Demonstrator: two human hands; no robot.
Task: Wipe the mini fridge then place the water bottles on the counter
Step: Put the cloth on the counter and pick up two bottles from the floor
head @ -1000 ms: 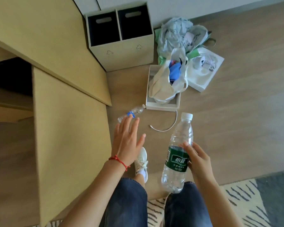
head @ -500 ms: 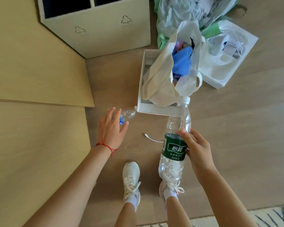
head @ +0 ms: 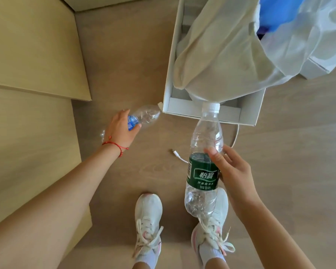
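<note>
Two water bottles are in play, but the biggest things come first: the wooden floor (head: 289,152) fills most of the view, and pale wooden cabinet panels (head: 27,55) take up the left side. At the top right a cream cloth bag (head: 221,59) slumps inside a shallow white box (head: 250,111), with a translucent plastic bag (head: 303,35) holding something blue beside it (what the blue thing is, I cannot tell). Below stand two white shoes (head: 148,220), toes pointing up the frame. The larger bottle (head: 204,166), clear with a white cap and a dark green label, is held upright above the floor, in front of the right shoe; the right hand (head: 233,171) grips it at the label, thumb across the front and fingers curled round the far side. The smaller bottle (head: 147,115), clear with a blue label, lies on its side on the floor, its cap end just beside the corner of the white box. The left hand (head: 120,129), with a red string bracelet (head: 115,145) at the wrist, closes round its middle, thumb over the blue label. A thin white cable (head: 236,136) lies on the floor between the hands, partly hidden behind the larger bottle.
</note>
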